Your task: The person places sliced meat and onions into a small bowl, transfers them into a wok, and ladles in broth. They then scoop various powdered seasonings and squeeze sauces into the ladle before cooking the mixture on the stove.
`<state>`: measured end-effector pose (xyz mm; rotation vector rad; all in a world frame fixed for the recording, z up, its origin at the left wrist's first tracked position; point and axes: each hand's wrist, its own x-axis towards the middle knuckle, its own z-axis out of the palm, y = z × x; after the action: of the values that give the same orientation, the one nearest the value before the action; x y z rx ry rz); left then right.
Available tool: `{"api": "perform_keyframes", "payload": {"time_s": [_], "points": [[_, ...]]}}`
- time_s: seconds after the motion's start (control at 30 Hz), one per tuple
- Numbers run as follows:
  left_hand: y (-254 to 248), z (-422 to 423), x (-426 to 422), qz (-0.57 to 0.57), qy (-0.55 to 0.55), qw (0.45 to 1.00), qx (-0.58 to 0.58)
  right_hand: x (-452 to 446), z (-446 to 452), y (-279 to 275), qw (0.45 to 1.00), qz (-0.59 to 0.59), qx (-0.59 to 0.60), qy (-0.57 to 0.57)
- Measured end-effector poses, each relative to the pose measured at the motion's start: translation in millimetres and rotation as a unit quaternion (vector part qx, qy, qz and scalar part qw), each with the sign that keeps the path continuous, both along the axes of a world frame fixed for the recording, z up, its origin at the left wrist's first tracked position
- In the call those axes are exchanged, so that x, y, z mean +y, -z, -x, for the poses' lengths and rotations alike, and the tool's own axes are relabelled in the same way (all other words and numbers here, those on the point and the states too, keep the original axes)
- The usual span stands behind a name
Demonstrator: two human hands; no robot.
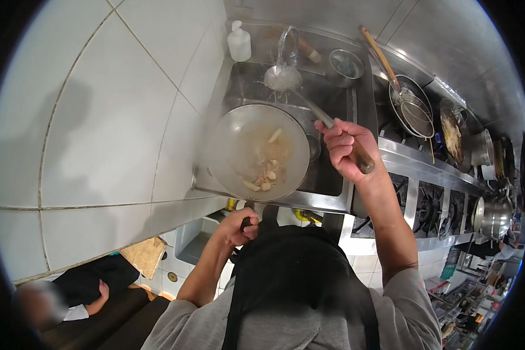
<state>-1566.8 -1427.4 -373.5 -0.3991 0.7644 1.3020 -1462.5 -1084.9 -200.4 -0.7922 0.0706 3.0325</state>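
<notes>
Wok, a single one, sat over the near left part of one sink, with at least five pale pieces of food in it. One left hand was closed around its handle; one right hand gripped one ladle, its bowl at the far side under one stream of water. One white pump bottle stood far left, and one metal pot right of the stream.

Pan pale grey inside, food cream-tan. Ladle silver-grey. Apron black, shirt grey. Left wall tiles white, brownish grout grid.
</notes>
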Motion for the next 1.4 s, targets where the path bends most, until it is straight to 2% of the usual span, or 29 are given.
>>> {"api": "perform_keyframes", "payload": {"time_s": [0.33,0.7,0.93,1.13,1.3,1.4], "points": [[1.3,1.0,-3.5,0.011,0.001,1.0,-0.022,5.3,11.4,-50.5,1.0,-0.021,0.011,0.0],[9.1,6.0,-2.4,0.002,0.007,1.0,-0.003,-1.2,9.3,-44.3,1.0,-0.027,0.009,-0.003],[-4.7,15.9,12.9,-0.008,-0.003,1.0,0.018,-5.7,-2.5,-31.0,0.999,-0.038,0.013,-0.004],[-5.0,26.3,24.6,-0.029,-0.021,0.999,0.023,-5.8,-34.8,0.2,0.987,-0.152,0.031,-0.049],[-3.9,38.5,44.2,-0.007,-0.04,0.998,0.045,-17.6,-66.1,13.1,0.948,-0.311,-0.02,-0.064],[2.9,46.9,54.7,0.012,-0.037,0.999,0.009,-26.8,-76.8,8.4,0.91,-0.394,-0.077,-0.1]]}}
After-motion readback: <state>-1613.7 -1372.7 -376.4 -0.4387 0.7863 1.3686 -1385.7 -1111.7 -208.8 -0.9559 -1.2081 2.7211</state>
